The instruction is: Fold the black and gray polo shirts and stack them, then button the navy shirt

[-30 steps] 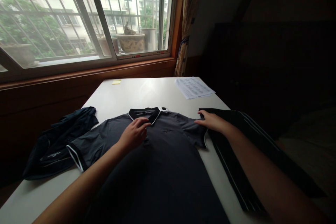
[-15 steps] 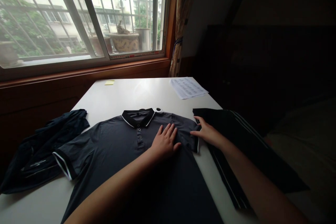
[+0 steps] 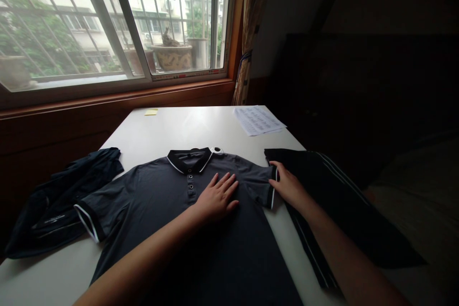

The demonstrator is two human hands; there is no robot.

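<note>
A dark grey polo shirt [image 3: 168, 210] lies front up on the white table [image 3: 201, 129], its black collar with white trim toward the window. My left hand [image 3: 217, 198] rests flat on the shirt's chest, fingers spread, right of the button placket. At the right sleeve [image 3: 260, 184], my right hand [image 3: 289, 186] has its thumb and fingers on the white-edged black cuff, gripping it. The other sleeve [image 3: 103, 205] lies spread at the left. A small white ring-shaped thing [image 3: 217, 150] sits by the collar. The shirt's lower part runs out of view beneath my left arm.
Dark garments with white stripes [image 3: 333, 201] lie at the right, partly under my right forearm. A crumpled navy garment [image 3: 64, 201] lies at the left edge. Printed sheets [image 3: 258, 120] and a yellow note [image 3: 151, 112] are at the far end, below the window [image 3: 168, 19].
My right hand has moved slightly right and closed on the cuff, and the sleeve is stretched further out to the right. My left hand has slid a little left and toward me.
</note>
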